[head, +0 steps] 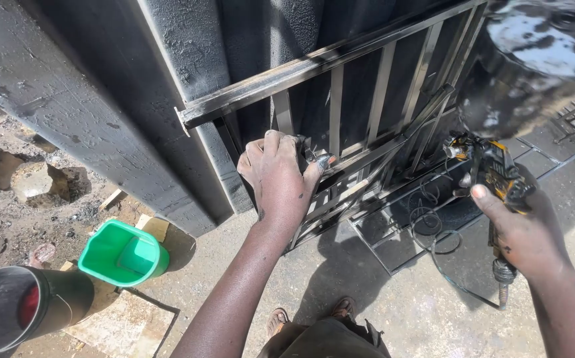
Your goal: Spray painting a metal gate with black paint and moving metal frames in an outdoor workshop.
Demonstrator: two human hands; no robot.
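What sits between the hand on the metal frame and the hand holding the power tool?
In the head view, slanted bars of the metal grille frame span between the left hand and the right hand gripping the power tool.

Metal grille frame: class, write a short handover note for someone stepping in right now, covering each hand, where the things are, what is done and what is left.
Left hand: gripping a small metal piece against the metal grille frame, which leans on the dark wall.
Right hand: holding a yellow-and-black power tool clear of the frame, its cord trailing on the concrete.
Nearby: green bucket and a dark cylinder on the ground to the left.
Done: the frame's bars look joined. Left: tool not yet on the frame; whether the small piece is fixed cannot be told.
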